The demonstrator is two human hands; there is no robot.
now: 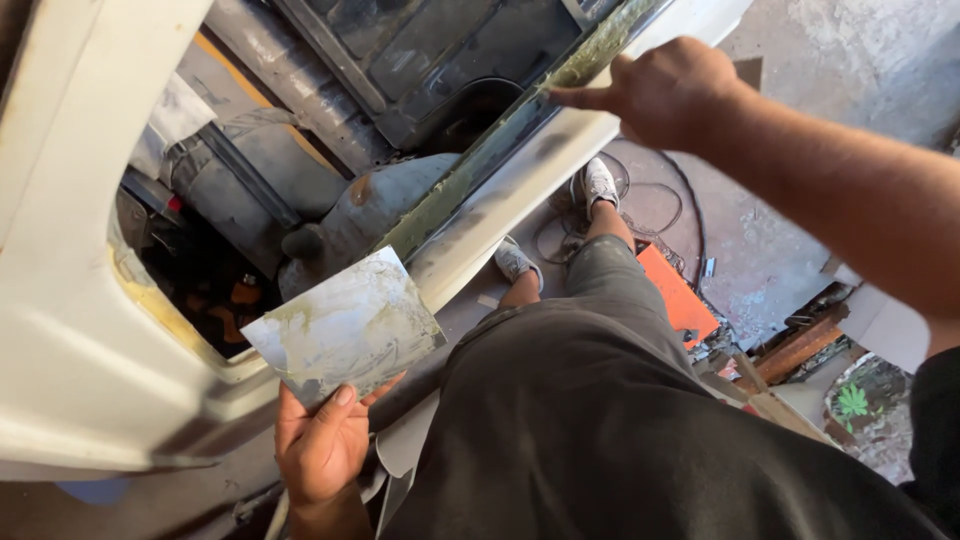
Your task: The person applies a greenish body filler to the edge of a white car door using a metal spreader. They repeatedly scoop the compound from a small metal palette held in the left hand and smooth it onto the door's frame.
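My left hand (320,445), lower centre, pinches a smeared flat board (345,328) level, palette-like. My right hand (665,90), upper right, fingers curled, presses onto the greenish filler strip (500,140) along the white car body edge (520,190).

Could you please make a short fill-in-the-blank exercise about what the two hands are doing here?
1. The left hand holds a flat smeared ____.
2. The right hand touches the greenish edge of the ____ car body panel.
3. The person wears pale ____ on the feet.
4. An ____ board lies on the floor.

Missing words: sheet; white; shoes; orange
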